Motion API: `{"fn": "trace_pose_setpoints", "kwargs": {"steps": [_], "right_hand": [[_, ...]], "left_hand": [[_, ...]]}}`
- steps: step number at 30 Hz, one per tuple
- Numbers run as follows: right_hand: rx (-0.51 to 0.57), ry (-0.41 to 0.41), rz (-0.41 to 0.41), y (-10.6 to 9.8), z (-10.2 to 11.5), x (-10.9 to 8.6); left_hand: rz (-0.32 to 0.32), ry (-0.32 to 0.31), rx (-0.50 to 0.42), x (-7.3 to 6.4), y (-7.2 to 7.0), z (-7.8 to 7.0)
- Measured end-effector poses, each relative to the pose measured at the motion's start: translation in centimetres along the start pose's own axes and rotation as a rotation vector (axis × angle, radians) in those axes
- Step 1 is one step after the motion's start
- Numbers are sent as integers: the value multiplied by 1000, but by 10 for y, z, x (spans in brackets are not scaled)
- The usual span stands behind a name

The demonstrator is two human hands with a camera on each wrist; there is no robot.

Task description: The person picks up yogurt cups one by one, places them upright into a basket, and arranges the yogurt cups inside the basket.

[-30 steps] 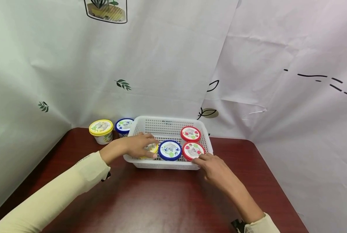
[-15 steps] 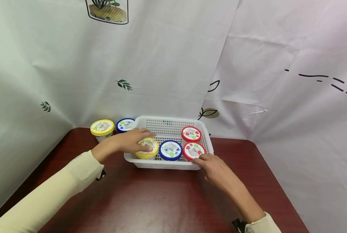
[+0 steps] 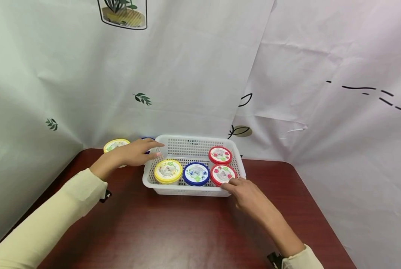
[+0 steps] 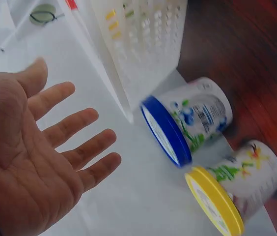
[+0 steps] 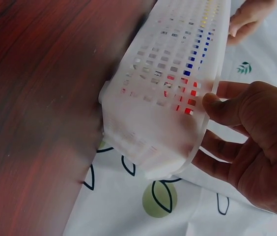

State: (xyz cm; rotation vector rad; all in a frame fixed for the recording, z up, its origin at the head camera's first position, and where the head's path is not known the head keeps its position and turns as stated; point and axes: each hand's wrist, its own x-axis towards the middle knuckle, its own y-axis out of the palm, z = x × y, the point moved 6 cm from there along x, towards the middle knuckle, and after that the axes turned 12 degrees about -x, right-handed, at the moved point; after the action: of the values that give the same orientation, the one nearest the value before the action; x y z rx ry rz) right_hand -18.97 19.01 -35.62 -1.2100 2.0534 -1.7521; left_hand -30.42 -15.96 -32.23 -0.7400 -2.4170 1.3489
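Note:
My left hand point(image 3: 131, 153) hovers with fingers spread at the left end of a white plastic basket point(image 3: 193, 191), holding nothing. In the left wrist view, a blue-lidded tub point(image 4: 192, 118) and a yellow-lidded tub point(image 4: 239, 189) stand just beyond its fingertips, outside the basket. The hand partly hides both in the head view. My right hand point(image 3: 251, 196) grips the basket's front right corner, thumb on the outer wall and fingers over the rim. In the basket's front row sit a yellow-lidded tub point(image 3: 168, 172), a blue-lidded tub point(image 3: 196, 174) and a red-lidded tub point(image 3: 223, 175).
Behind the front red-lidded tub, another red-lidded tub point(image 3: 220, 154) stands in the basket's back right corner. The basket rests on a dark red wooden table point(image 3: 187, 231). A white printed cloth point(image 3: 200, 74) hangs behind and beside the table.
My left hand has moved left and back, off the yellow-lidded tub in the basket, to over the tubs outside. My right hand has stayed at the basket corner.

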Motion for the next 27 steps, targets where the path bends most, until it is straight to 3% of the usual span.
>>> {"fn": "trace_pose_setpoints", "kwargs": {"steps": [4, 10, 21, 27], "right_hand": [[-5, 0, 4, 0, 1, 1], [-11, 4, 24, 1, 1, 1], [-10, 9, 17, 1, 1, 0], [-20, 6, 13, 1, 1, 1]], "left_hand": [[-53, -9, 22, -3, -12, 14], [-90, -117, 65, -4, -23, 41], [-161, -284, 34, -11, -29, 80], [-166, -372, 9, -15, -29, 102]]}}
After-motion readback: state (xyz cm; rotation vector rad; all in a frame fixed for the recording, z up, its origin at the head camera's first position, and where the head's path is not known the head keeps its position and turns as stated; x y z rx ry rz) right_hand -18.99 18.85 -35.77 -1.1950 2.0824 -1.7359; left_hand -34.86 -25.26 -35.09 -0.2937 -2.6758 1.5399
